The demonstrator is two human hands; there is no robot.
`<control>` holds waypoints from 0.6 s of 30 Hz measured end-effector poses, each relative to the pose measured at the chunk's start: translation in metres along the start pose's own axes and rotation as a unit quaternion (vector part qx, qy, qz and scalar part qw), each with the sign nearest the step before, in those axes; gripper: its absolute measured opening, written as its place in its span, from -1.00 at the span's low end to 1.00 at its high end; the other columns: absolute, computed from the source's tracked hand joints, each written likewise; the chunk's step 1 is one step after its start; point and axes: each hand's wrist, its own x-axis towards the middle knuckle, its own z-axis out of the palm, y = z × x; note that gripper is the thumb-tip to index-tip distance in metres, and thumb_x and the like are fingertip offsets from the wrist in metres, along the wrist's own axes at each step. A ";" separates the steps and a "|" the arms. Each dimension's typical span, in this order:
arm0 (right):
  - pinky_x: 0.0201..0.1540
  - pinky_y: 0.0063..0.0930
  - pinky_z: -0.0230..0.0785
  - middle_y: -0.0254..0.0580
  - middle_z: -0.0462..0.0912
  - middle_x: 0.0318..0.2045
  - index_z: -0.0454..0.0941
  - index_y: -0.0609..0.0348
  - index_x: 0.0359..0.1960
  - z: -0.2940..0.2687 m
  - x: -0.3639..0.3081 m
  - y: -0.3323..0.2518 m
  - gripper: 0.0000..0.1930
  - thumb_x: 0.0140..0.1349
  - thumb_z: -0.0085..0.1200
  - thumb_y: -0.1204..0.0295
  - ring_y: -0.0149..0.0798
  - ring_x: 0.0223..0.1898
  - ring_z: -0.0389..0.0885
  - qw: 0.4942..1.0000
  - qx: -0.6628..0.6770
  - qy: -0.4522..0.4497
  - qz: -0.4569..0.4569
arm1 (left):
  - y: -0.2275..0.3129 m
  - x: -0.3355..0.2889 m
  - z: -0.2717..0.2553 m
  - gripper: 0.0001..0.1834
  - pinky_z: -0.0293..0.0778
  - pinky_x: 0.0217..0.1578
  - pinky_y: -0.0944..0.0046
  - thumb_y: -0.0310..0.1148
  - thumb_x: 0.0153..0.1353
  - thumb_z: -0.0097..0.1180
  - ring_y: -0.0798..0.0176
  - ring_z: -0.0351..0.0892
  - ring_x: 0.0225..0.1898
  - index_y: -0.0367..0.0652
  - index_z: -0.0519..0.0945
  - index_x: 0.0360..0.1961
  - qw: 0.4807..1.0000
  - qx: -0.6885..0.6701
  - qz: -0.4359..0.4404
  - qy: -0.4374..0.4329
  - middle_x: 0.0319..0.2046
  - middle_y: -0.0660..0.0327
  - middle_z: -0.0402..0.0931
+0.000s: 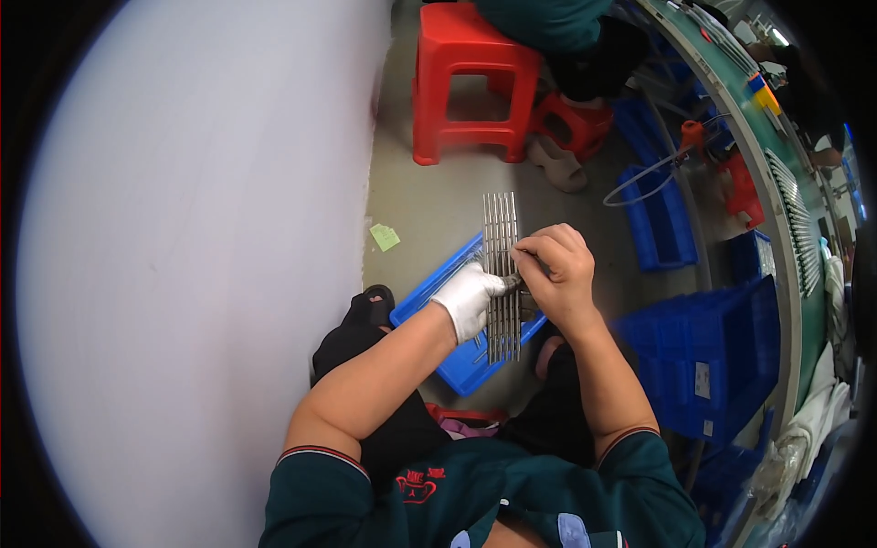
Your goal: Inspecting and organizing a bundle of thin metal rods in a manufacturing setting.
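Note:
Several thin, shiny metal rods (pixel 501 224) lie side by side in a flat upright row in front of me. My left hand (pixel 468 300), in a white glove with dark fingertips, is closed around the middle of the row. At the row's right edge my bare right hand (pixel 565 279) has its thumb and forefinger pinched together, touching the rods. Below both hands a blue crate (pixel 426 297) sits between my legs; some rods and clear plastic show inside, and the hands and rods hide part of it.
A white wall (pixel 210 256) rises on the left, with a yellow-green paper (pixel 385 237) on the floor beside it. Ahead stand a red stool (pixel 475 55) and a seated person. Blue bins (pixel 703 356) and a green-topped workbench (pixel 797 155) holding more rods line the right.

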 end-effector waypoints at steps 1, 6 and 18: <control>-0.36 -0.33 0.25 -0.29 0.55 -0.54 0.59 0.14 -0.50 0.000 0.000 0.001 -0.89 -0.13 0.24 0.57 -0.18 -0.45 0.49 1.000 -0.001 0.000 0.001 | 0.000 0.000 0.001 -0.70 0.62 -0.28 0.11 -0.67 0.15 -0.09 0.12 0.66 -0.27 -0.26 0.52 -0.09 1.000 0.000 -0.001 -0.001 -0.28 0.11 0.59; -0.36 -0.32 0.25 -0.31 0.56 -0.54 0.58 0.13 -0.52 -0.001 0.000 -0.001 -0.89 -0.12 0.24 0.56 -0.17 -0.45 0.49 1.000 -0.012 0.007 -0.007 | 0.000 -0.001 0.002 -0.69 0.63 -0.29 0.09 -0.67 0.15 -0.11 0.11 0.66 -0.28 -0.27 0.51 -0.09 1.000 0.004 0.018 0.006 -0.28 0.10 0.59; -0.34 -0.32 0.26 -0.33 0.53 -0.54 0.57 0.07 -0.53 0.005 0.000 -0.004 -0.89 -0.13 0.24 0.53 -0.20 -0.44 0.48 0.995 -0.075 -0.024 -0.055 | -0.002 -0.002 0.001 -0.73 0.62 -0.29 0.12 -0.64 0.15 -0.03 0.16 0.65 -0.30 -0.26 0.52 -0.11 0.997 0.060 0.045 -0.004 -0.30 0.13 0.59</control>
